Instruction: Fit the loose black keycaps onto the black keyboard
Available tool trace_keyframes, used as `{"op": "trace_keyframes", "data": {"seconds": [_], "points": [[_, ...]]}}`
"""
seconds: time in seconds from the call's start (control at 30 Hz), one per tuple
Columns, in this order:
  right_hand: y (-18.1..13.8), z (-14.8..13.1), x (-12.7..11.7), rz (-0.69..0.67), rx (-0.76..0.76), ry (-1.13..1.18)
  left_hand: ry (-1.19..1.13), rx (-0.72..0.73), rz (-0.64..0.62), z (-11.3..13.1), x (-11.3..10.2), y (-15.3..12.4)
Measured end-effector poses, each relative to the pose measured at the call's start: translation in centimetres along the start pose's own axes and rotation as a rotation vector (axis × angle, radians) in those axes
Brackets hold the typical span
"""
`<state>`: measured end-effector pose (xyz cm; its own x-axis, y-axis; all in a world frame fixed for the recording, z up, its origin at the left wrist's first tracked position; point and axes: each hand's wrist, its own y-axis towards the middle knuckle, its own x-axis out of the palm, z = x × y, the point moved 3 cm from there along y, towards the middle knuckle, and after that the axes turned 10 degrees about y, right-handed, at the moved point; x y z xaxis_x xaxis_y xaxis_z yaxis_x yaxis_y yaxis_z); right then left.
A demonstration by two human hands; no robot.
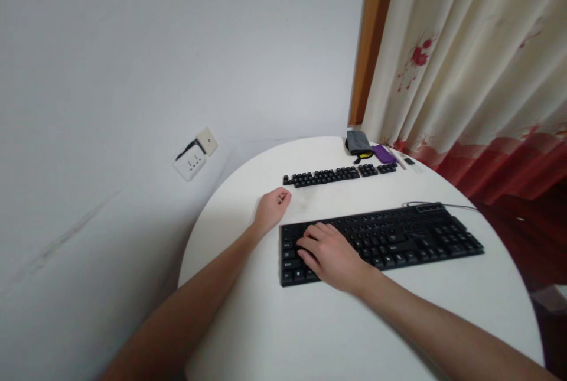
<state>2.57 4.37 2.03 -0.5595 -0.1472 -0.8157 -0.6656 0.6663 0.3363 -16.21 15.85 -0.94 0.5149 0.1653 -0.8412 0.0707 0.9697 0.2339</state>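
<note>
Under our right hand: the keyboard (381,242), black, its long axis running left to right across the bench (398,322). Our right hand (330,254) lies palm down on its left end, fingers spread flat over the keys, gripping nothing.
Left of the keyboard: our left hand (271,209) rests on the bench just off the far-left corner, curled nearly closed with thumb against fingers. We cannot tell whether it pinches something small.
Beyond both hands: a row of keycaps (328,177) lies loose on the bench, parallel to the keyboard, with a bare strip between the two.
Nearer hand: the left, whose knuckles are near the row's left end; the right sits well short of it.
Past the row's right end: a grey pouch (358,142) and a purple item (383,153), far from either hand; the bits beside them are too small to tell.
Cable (447,205): leaves the keyboard's far edge and runs off to the right.
Edges: the round rim curves close by our left forearm, with the wall (133,74) and a socket (190,162) beyond; a curtain (478,62) hangs past the far right.
Open room: bare bench on our side of the keyboard, beneath both forearms.
</note>
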Motion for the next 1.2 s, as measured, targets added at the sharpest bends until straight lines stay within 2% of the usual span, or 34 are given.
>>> {"op": "trace_keyframes", "data": {"seconds": [0.13, 0.4, 0.77, 0.9, 1.0, 1.07, 1.2], "points": [[0.0, 0.1, 0.0, 0.000, -0.010, -0.001, 0.021, 0.004, 0.098, 0.8, 0.1, 1.0], [-0.2, 0.1, -0.1, -0.012, -0.005, 0.003, 0.050, 0.037, 0.175, 1.4, 1.3, 2.9], [-0.1, 0.3, 0.0, -0.002, -0.004, 0.054, 0.046, 0.073, 0.141, 0.2, 2.2, 3.4], [-0.1, 0.2, -0.7, 0.095, 0.009, 0.108, 0.043, 0.072, 0.141, 0.2, 2.2, 3.3], [1.0, 1.3, -2.3, 0.243, 0.091, 0.074, 0.077, 0.084, 0.126, 0.5, 2.0, 3.1], [2.5, 2.6, -3.2, 0.288, 0.147, -0.030, 0.098, 0.089, 0.107, 0.7, 1.8, 2.9], [6.7, 5.8, -3.3, 0.213, 0.173, -0.236, 0.128, 0.069, 0.083, 1.1, 1.6, 2.8]]}}
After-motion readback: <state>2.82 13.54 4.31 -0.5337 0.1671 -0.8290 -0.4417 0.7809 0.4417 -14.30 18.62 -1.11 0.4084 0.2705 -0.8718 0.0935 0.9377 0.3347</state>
